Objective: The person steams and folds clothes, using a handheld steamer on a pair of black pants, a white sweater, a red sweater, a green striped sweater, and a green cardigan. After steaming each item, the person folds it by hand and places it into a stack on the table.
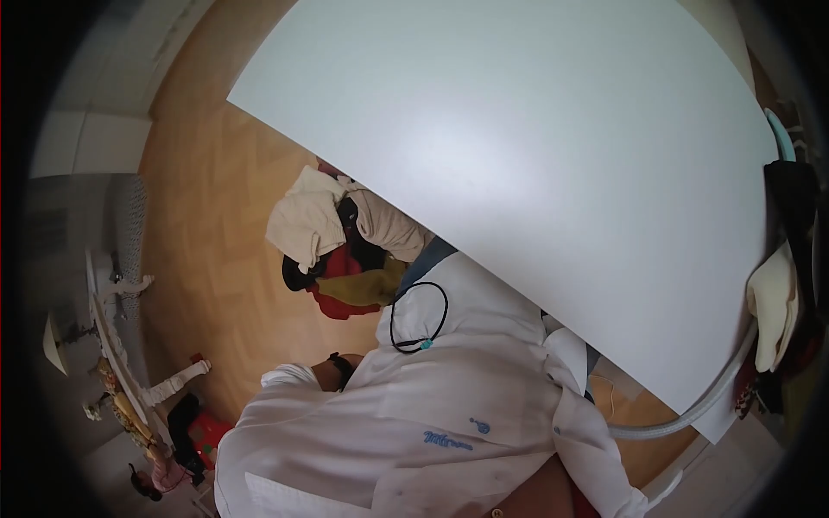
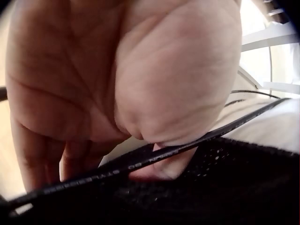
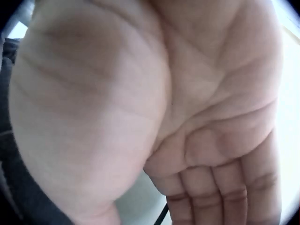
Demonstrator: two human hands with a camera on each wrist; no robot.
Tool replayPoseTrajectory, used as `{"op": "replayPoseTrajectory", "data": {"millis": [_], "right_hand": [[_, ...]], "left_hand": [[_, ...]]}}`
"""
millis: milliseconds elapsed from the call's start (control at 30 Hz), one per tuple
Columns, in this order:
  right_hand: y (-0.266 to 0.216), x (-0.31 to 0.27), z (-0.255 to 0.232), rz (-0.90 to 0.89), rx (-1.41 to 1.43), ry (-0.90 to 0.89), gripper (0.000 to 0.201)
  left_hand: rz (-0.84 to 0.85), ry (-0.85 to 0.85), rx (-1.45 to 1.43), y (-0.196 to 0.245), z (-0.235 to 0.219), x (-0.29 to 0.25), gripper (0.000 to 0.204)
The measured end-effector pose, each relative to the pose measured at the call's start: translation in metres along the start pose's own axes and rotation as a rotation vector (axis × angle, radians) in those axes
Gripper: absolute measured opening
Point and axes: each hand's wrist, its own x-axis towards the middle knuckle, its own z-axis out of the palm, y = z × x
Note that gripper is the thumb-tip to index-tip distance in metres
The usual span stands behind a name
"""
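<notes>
In the left wrist view the palm of my left hand fills the upper part, fingers hanging down, loosely bent. A black cable with printed letters crosses in front of it, over black perforated material; no held object shows. My right hand has its fingers extended downward and thumb apart, with nothing visibly held. A thin dark cord shows between thumb and fingers. In the head view both hands are hidden; a wrist with a black band and a black cable loop lie against the white coat.
A large white table spans the upper part of the head view. Piled clothes are beside its edge, above the wooden floor. More garments hang at the right, near a grey hose. A red object stands lower left.
</notes>
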Motion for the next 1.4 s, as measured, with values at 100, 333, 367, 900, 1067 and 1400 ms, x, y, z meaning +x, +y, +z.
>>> {"op": "replayPoseTrajectory", "data": {"millis": [100, 333, 367, 900, 1067, 1400], "right_hand": [[-0.005, -0.003, -0.005, -0.005, -0.002, 0.007, 0.048], [-0.01, -0.008, -0.012, -0.002, -0.02, 0.017, 0.048], [-0.012, -0.008, -0.014, -0.006, -0.03, 0.011, 0.047], [-0.011, -0.026, -0.012, -0.012, 0.061, 0.06, 0.047], [-0.001, -0.061, -0.004, 0.04, 0.115, 0.058, 0.047], [-0.01, -0.176, -0.023, 0.23, 0.126, -0.135, 0.046]], "left_hand": [[-0.019, -0.011, 0.008, -0.009, -0.006, -0.01, 0.039], [-0.034, -0.012, 0.007, -0.016, -0.009, -0.021, 0.036], [-0.031, -0.008, -0.001, -0.015, -0.008, -0.022, 0.036], [0.039, -0.088, 0.219, 0.014, -0.047, -0.004, 0.032], [0.14, -0.235, 0.539, 0.082, -0.117, 0.016, 0.031], [0.675, -0.357, 1.037, 0.442, -0.134, -0.249, 0.022]]}}
